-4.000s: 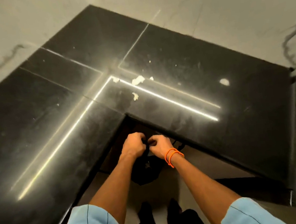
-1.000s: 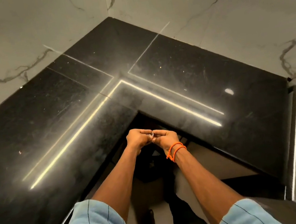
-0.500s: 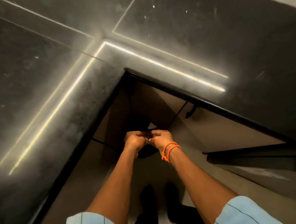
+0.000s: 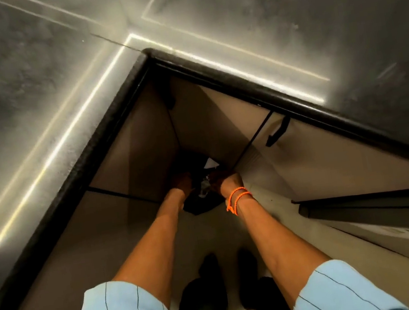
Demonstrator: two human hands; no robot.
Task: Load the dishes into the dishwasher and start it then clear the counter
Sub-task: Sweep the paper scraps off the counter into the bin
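Observation:
My left hand (image 4: 182, 182) and my right hand (image 4: 224, 179) reach down into the shadowed corner under the black counter (image 4: 51, 72). Both are closed on the mouth of a black rubbish bag (image 4: 200, 206) that sits low by the floor, the left on its left edge and the right on its right edge. Shiny crinkled plastic shows between the hands. A white scrap (image 4: 210, 163) lies just beyond them in the bag's opening. Orange cords circle my right wrist. The fingers are dim and partly hidden.
Beige cabinet doors meet in the corner below the counter, one with a black handle (image 4: 277, 131). A dark-edged panel (image 4: 366, 205) juts out low on the right. My feet in black socks (image 4: 208, 264) stand on the pale floor.
The white crumbs seen earlier on the counter are gone. My hands have dropped with the bag from counter height to near the floor, and my view has tilted down with them.

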